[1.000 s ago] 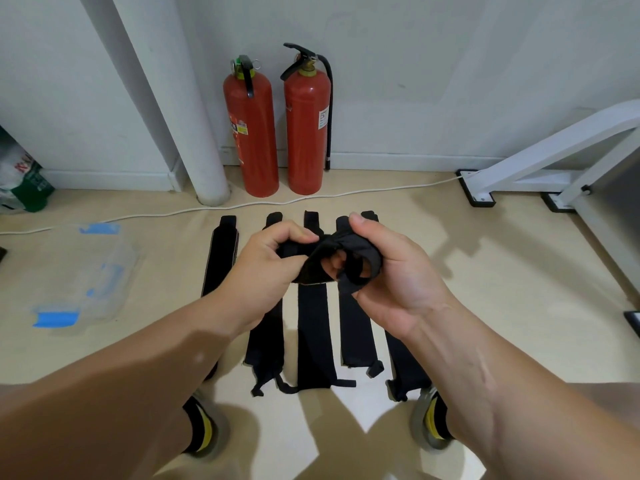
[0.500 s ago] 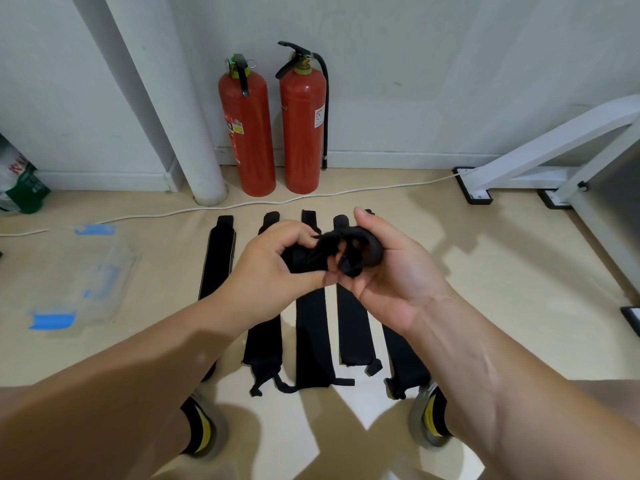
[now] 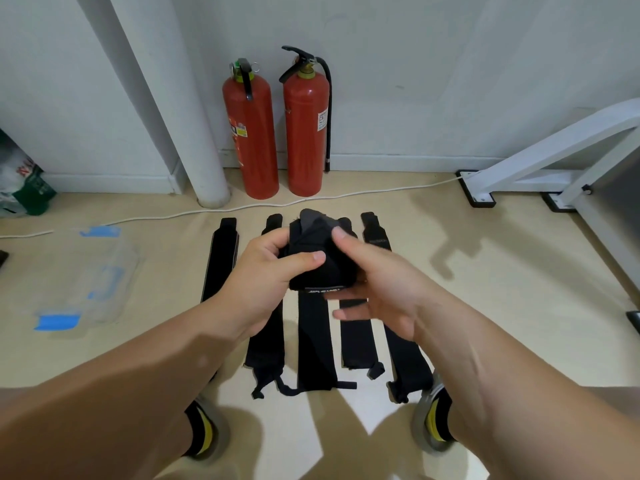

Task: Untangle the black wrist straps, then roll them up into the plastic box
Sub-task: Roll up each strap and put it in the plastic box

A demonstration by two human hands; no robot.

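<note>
I am watching a rolled strap (image 3: 320,258), black and bundled tight, being held up in front of the person, between both hands and above the floor. The left hand (image 3: 273,268) is gripping it, fingers curling round its far side and the thumb lying across its front. The right hand (image 3: 377,285) is lying much wider open, its thumb touching the roll's upper edge and its fingers stretching almost straight beneath. Below the hands, five more straps (image 3: 315,341) are lying flat and side by side on the beige floor (image 3: 485,289), running away from the person's shoes (image 3: 433,424). The plastic box (image 3: 83,278), clear with blue clips, is sitting on the floor well off to the left, apart from the straps. Beyond the straps a white cable (image 3: 346,195) is trailing along the floor, and two red fire extinguishers (image 3: 254,133) are standing upright against the pale wall (image 3: 415,64), just beside a white pipe (image 3: 180,116). A white metal frame (image 3: 554,147) is slanting down at the right, and a green and white bag (image 3: 24,181) is leaning at the far left.
</note>
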